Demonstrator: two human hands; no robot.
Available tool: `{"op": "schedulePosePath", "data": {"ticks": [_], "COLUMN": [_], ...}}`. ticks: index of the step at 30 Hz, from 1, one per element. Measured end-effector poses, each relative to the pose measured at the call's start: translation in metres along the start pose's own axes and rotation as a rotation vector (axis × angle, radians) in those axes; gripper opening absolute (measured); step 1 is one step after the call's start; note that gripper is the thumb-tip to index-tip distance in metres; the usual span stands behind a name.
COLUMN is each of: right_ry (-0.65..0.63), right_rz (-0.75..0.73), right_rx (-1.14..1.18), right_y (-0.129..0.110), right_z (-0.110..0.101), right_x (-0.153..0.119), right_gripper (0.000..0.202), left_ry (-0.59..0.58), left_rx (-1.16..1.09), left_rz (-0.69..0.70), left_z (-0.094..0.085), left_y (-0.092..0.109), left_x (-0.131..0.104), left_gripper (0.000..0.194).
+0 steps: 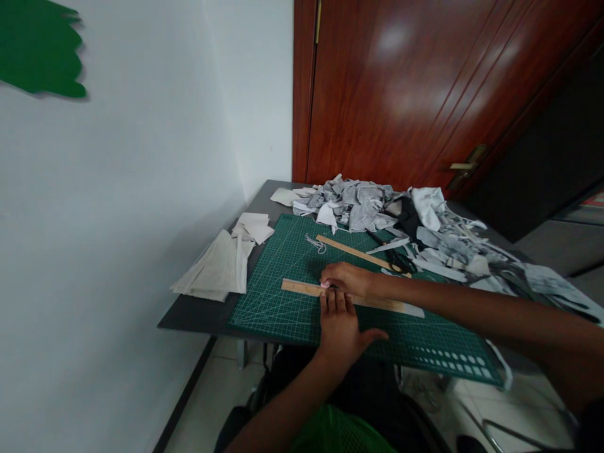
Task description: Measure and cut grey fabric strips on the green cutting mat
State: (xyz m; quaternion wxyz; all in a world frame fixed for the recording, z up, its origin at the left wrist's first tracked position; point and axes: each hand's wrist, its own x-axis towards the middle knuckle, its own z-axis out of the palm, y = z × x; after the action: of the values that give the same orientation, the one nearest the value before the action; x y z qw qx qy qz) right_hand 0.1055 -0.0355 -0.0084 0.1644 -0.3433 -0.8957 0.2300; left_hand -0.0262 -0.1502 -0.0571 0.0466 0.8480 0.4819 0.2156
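Note:
My left hand (340, 328) lies flat with its fingertips on a wooden ruler (298, 287) and its thumb spread wide. Just beyond it, my right hand (348, 279) is closed over the ruler's far edge; what its curled fingers hold is too small and hidden to name. A strip of white fabric (415, 310) shows from under the ruler's right end. Beneath everything spreads a green cutting mat (274, 314) with grid lines. A second wooden ruler (346, 248) lies farther back, with black-handled scissors (400, 259) near its right end.
A heap of grey and white fabric scraps (361, 204) covers the table's back and right side. Folded cream cloth (214, 270) lies on the left edge of the dark table (193, 314). Loose threads (317, 244) sit on the mat. A wall and wooden door (377, 94) border the table.

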Motion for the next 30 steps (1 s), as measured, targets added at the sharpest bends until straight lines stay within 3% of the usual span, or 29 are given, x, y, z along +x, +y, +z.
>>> {"op": "schedulePosePath", "data": {"ticks": [14, 30], "right_ry": [-0.005, -0.007], "right_rz": [-0.049, -0.078], "right_rx": [0.011, -0.014], "right_y": [0.004, 0.011], "right_z": [-0.002, -0.005], "right_x": [-0.005, -0.02], "right_gripper": [0.026, 0.017], "left_ry": [0.009, 0.029], "left_rx": [0.003, -0.012], "left_rz": [0.036, 0.037], "left_z": [-0.004, 0.002], "left_y": [-0.001, -0.002], "left_x": [0.001, 0.0], "left_gripper": [0.117, 0.11]}}
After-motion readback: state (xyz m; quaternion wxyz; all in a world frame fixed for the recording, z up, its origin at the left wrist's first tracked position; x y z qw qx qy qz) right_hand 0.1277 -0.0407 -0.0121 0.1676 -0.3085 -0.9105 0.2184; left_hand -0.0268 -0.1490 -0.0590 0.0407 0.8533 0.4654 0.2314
